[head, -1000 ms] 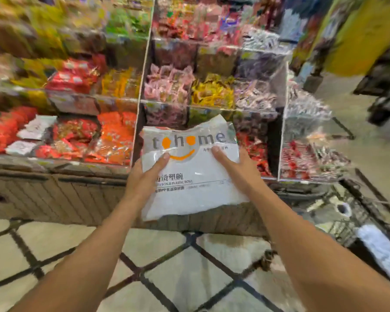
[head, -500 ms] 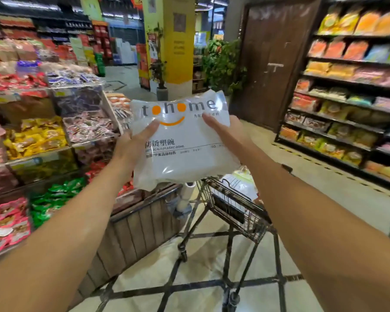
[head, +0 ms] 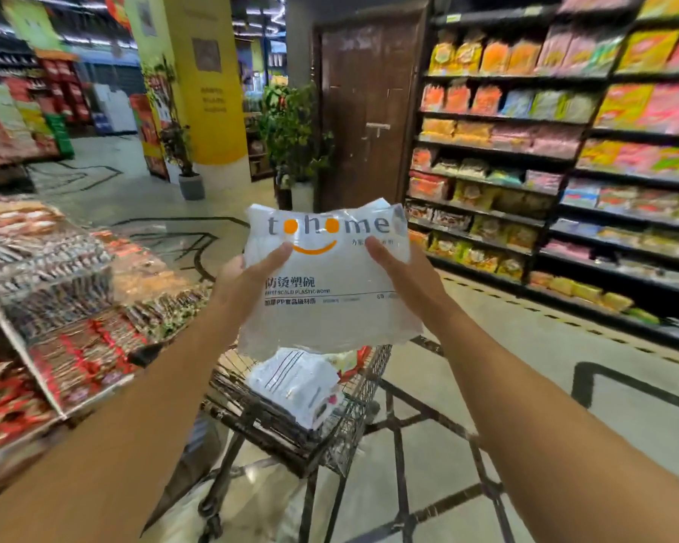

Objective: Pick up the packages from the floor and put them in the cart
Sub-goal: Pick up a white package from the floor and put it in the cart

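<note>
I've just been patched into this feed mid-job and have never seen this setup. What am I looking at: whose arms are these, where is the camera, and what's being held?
There is no robot here. A person wears one wide-angle camera on the head, so the picture looks forward and down along their own bare arms. The left hand and right hand grip a white plastic package by its two sides, thumbs on its printed front, which reads "plastic bowl". It is held in the air above a wire cart. Another white package already lies in the cart. The place is a shop aisle: bins of sweets on the left, snack shelves on the right, and a tiled floor below.
</note>
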{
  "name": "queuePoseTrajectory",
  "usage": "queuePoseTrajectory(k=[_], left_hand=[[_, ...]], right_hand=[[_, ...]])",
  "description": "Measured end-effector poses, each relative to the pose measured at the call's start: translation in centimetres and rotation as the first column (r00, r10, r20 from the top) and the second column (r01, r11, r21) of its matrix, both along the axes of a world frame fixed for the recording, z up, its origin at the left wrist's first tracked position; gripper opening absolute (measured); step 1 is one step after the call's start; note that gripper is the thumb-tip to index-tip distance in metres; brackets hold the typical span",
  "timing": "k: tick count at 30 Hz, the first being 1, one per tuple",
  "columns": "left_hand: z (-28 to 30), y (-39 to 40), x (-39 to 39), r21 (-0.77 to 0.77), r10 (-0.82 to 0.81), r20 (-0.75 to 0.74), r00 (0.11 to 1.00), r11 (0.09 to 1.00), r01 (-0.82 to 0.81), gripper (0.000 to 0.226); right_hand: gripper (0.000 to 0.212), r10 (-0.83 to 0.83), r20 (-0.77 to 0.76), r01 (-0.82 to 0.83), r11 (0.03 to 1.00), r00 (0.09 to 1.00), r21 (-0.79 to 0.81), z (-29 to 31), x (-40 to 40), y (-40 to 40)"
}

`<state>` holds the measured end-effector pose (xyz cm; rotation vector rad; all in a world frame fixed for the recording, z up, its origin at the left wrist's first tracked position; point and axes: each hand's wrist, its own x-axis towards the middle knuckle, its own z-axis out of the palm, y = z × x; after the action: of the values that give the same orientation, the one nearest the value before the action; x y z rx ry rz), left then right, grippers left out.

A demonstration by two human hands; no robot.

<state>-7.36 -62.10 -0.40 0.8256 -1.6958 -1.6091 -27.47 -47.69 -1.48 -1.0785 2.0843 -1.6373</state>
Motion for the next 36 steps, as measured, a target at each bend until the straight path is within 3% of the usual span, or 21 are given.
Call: queuePoseTrajectory(k=[2, 4, 7, 13, 17, 21, 22, 24, 26, 28, 32, 36], left_hand=[[-0.6, -0.2, -3.5, -0.003, -0.010, 0.013, 1.000, 1.000, 0.010, 0.046], [-1.3, -0.5, -6.8, -0.012, -0.016, 0.026, 1.000, 1.000, 0.016, 0.042], [-3.0, -1.9, -11.7, 0.013, -0.034, 0.035, 0.999, 0.999, 0.033, 0.047], [-6.4, -7.5, -21.4, 0.068, -0.018, 0.035, 0.999, 0.998, 0.015, 0.050], [-9.4, -12.5, -27.5, 0.114, 0.019, 0.025, 1.000, 0.993, -0.022, 0.042], [-12.4, -17.4, -31.6, 0.141, 0.068, 0.055, 0.996, 0.987, -0.075, 0.070], [-12.8, -18.3, -32.2, 0.155, 0.079, 0.059, 0.995, 0.984, -0.087, 0.078], [-13.9, -20.3, -33.1, 0.177, 0.110, 0.069, 0.992, 0.977, -0.121, 0.080], [-15.6, -22.1, -33.4, 0.185, 0.163, 0.098, 0.982, 0.966, -0.179, 0.062], [-18.0, -23.8, -32.9, 0.218, 0.229, 0.131, 0.965, 0.943, -0.254, 0.056], [-24.1, -26.1, -30.6, 0.300, 0.368, 0.197, 0.909, 0.860, -0.413, 0.072], [-33.8, -27.1, -26.9, 0.384, 0.518, 0.412, 0.750, 0.648, -0.658, 0.107]], right_hand=[[0.009, -0.002, 0.014, 0.002, 1.000, 1.000, -0.004, -0.6, -3.0, 0.6], [0.002, -0.030, 0.027, 0.030, 1.000, 0.999, 0.002, -1.3, -6.3, 0.5], [0.043, -0.052, 0.047, 0.051, 0.998, 0.998, 0.032, -2.7, -10.9, -0.9], [0.086, -0.121, 0.103, 0.114, 0.991, 0.987, 0.068, -6.4, -20.6, -6.6], [0.067, -0.117, 0.106, 0.103, 0.986, 0.987, 0.127, -7.6, -26.2, -11.4], [0.077, -0.066, 0.130, 0.043, 0.984, 0.989, 0.172, -9.1, -30.8, -16.9], [0.067, -0.052, 0.143, 0.026, 0.984, 0.988, 0.176, -9.4, -31.5, -18.1], [0.026, 0.004, 0.157, -0.033, 0.983, 0.988, 0.182, -10.2, -33.0, -20.5], [0.018, 0.064, 0.190, -0.101, 0.976, 0.980, 0.192, -11.9, -33.8, -23.3], [0.035, 0.118, 0.241, -0.176, 0.955, 0.963, 0.238, -14.7, -34.1, -26.5], [0.058, 0.228, 0.369, -0.358, 0.870, 0.901, 0.338, -22.0, -33.3, -32.6], [0.088, 0.289, 0.420, -0.473, 0.759, 0.860, 0.447, -28.5, -31.1, -36.9]])
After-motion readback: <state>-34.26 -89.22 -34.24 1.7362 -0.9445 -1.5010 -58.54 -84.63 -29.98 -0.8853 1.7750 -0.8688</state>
